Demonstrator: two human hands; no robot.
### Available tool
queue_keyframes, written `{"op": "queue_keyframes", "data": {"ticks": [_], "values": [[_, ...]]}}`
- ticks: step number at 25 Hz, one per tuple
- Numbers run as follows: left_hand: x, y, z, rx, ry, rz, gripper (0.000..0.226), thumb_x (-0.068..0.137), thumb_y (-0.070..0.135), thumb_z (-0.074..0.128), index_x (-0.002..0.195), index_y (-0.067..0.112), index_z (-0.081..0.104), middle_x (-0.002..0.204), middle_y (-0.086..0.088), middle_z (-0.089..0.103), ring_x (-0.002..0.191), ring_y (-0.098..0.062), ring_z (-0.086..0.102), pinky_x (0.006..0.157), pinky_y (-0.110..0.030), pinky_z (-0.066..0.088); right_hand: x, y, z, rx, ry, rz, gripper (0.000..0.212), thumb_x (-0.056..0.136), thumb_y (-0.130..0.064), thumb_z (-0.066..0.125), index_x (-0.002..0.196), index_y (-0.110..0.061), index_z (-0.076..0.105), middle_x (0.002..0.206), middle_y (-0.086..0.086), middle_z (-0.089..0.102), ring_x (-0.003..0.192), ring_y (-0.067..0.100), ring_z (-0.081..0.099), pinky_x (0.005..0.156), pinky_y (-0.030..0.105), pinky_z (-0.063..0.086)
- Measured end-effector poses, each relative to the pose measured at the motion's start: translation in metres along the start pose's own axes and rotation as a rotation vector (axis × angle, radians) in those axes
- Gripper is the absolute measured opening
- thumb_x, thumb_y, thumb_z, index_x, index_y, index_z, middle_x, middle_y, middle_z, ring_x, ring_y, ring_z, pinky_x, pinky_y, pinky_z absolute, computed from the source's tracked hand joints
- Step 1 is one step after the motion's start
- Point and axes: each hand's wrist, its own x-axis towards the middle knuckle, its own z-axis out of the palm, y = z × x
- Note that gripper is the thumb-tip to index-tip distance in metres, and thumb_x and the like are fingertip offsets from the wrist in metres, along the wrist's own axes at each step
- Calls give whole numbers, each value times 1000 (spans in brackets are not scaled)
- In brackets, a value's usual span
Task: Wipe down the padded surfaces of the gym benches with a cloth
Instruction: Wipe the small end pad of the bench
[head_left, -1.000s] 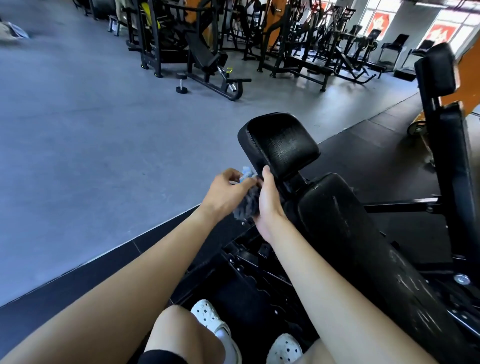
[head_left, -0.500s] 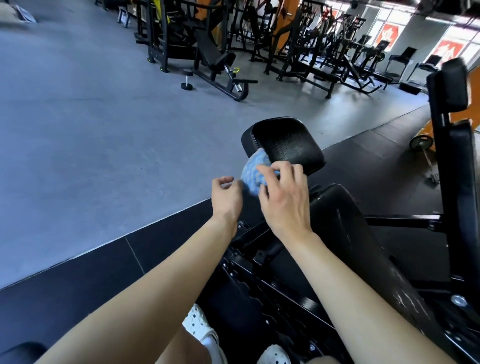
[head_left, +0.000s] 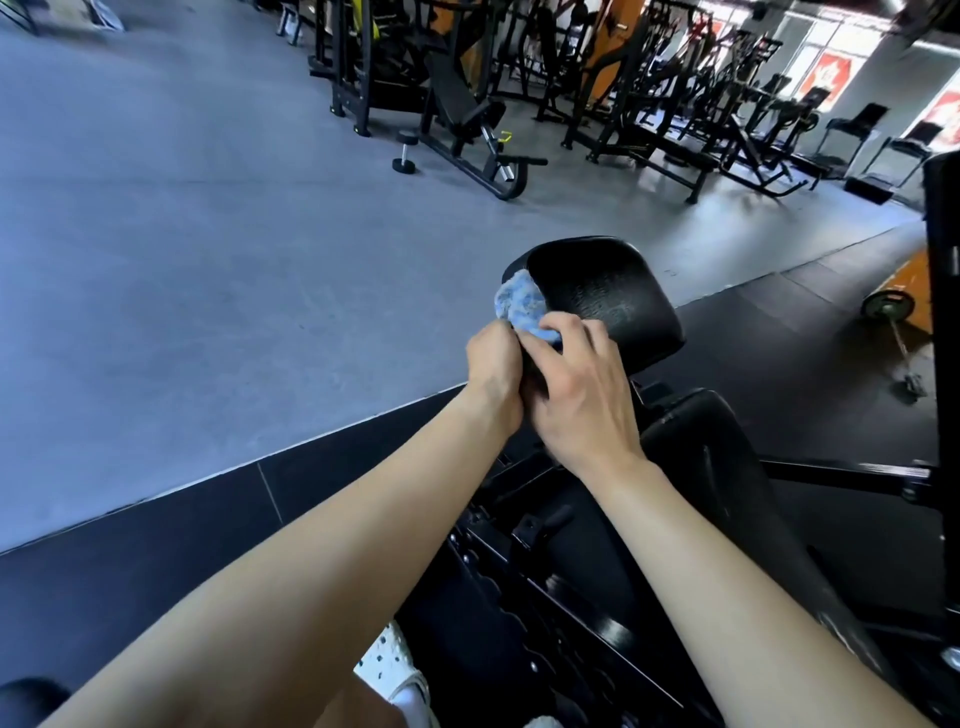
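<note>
A black padded bench stands in front of me, with a small seat pad raised at its far end and a long back pad running toward the lower right. A bunched blue cloth lies against the left edge of the seat pad. My right hand holds the cloth from below with curled fingers. My left hand pinches the cloth's lower left side, touching my right hand. The lower part of the cloth is hidden by both hands.
Grey floor spreads to the left, with dark rubber matting under the bench. A dumbbell and a row of black weight machines fill the back. A barbell plate lies at right, beside a tall black upright pad.
Both hands rose from under the seat pad to its left edge. The cloth came up with them. My left hand closed in against my right hand.
</note>
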Motion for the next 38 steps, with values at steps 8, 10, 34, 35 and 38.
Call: {"op": "queue_keyframes", "data": {"ticks": [8, 10, 34, 35, 38], "values": [[-9, -38, -26, 131, -97, -84, 11, 78, 16, 48, 73, 18, 57, 76, -6, 58, 76, -22, 57, 69, -34, 45, -23, 6, 2, -53, -36, -125, 9, 79, -1, 62, 80, -11, 64, 93, 5, 58, 83, 30, 47, 68, 44, 36], [6, -4, -8, 65, -1, -38, 14, 77, 7, 45, 69, 16, 53, 69, -6, 52, 69, -23, 54, 61, -30, 44, -1, 5, -3, -71, -47, -98, 11, 81, -1, 61, 82, -12, 62, 97, 5, 55, 86, 30, 46, 71, 44, 37], [-44, -45, -10, 73, -64, -236, 45, 104, 36, 27, 83, 11, 58, 64, -6, 65, 48, -16, 60, 51, -23, 45, -63, 3, -26, 26, -154, 288, 10, 80, -6, 72, 86, -14, 74, 87, 2, 53, 79, 27, 56, 66, 34, 37], [-46, -39, -8, 97, -68, -208, 47, 104, 36, 26, 79, 10, 56, 56, -6, 62, 45, -17, 58, 54, -26, 46, -60, 4, -28, 30, -159, 281, 10, 83, -7, 70, 88, -14, 74, 88, 3, 54, 79, 27, 56, 66, 33, 34], [-38, -6, -9, 130, -17, -69, 48, 101, 31, 26, 103, 1, 63, 75, -7, 66, 74, -23, 62, 88, -40, 52, -50, 9, -33, 43, -137, 223, 14, 88, -9, 68, 98, -16, 75, 92, -1, 54, 78, 21, 56, 66, 30, 34]]}}
